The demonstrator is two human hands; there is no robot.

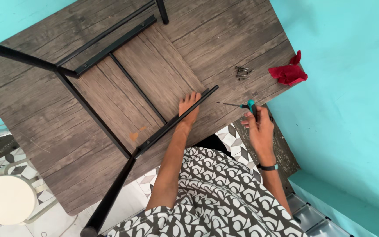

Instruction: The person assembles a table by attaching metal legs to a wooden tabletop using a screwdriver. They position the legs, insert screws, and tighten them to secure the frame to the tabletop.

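The left hand (188,105) lies flat, fingers together, on the small wooden panel (154,74), pressed against the black metal frame (172,123) that crosses just under them. The right hand (257,127) has its fingers clamped on a teal-handled screwdriver (242,105), tip pointing toward the frame's end. It seems a fastening step; the tip must meet a hole in the frame bar. A pile of screws (243,73) lies beyond the right fingers on the worktop (31,109), with a red cloth (289,72) farther out. Nothing blocks the way.
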